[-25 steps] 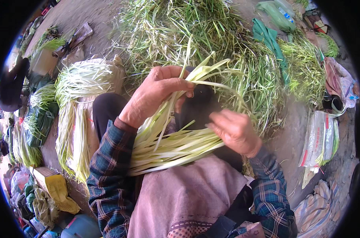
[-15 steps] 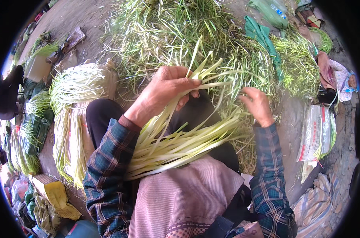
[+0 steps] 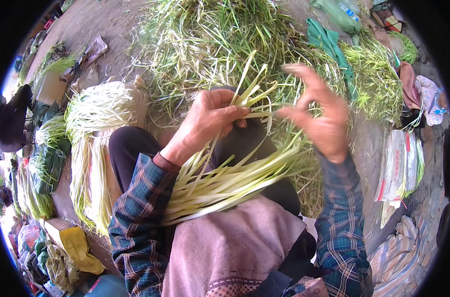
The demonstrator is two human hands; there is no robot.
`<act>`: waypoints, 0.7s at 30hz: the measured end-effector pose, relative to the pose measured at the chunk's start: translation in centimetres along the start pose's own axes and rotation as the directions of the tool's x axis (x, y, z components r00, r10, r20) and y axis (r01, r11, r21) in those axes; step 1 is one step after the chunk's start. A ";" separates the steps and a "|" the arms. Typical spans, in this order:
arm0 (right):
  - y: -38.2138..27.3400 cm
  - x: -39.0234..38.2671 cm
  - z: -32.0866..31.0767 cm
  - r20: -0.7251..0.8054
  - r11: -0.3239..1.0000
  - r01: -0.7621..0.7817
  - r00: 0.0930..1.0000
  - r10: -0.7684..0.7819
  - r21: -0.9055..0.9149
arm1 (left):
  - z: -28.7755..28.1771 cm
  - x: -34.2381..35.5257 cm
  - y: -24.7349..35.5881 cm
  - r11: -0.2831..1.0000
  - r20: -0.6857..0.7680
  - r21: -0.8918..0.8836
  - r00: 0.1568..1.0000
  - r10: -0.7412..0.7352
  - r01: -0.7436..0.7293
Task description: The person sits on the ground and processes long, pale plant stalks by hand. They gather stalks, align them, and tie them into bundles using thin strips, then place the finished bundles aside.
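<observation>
Pale stalks point(image 3: 253, 96), few: pinched between thumb and fingers of left hand point(image 3: 210, 118), tips fanned above dark-clad legs point(image 3: 131, 148). Right hand point(image 3: 324, 116): blurred, fingers spread, apparently grasping nothing, just beside tips. Larger stalk bundle point(image 3: 235, 182): loose across legs. Could slip from a slack pinch, tear under a hard tug, or spill if knees shift.

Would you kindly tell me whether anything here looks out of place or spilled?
The loose pile of green leaves stands out: it sprawls tangled across the ground, unlike the fairly aligned pale stalks lower in view.
</observation>
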State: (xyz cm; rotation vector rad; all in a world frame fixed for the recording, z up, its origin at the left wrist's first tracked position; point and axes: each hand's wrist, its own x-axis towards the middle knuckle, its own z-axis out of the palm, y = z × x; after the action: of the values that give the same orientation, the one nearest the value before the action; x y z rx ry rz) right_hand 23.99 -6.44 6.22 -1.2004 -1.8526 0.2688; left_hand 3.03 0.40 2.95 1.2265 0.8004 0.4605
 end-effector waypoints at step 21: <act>10.9 -3.0 6.3 0.017 0.876 -0.256 0.958 0.287 -0.409 | 0.9 -0.1 -2.2 0.979 -0.129 0.031 0.970 0.206 -0.203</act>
State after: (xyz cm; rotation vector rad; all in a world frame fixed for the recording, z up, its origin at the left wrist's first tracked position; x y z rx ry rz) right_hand 26.45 -1.65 -5.57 -1.7649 -1.8569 0.0863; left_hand 3.36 -0.91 0.99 1.3117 0.7939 0.7100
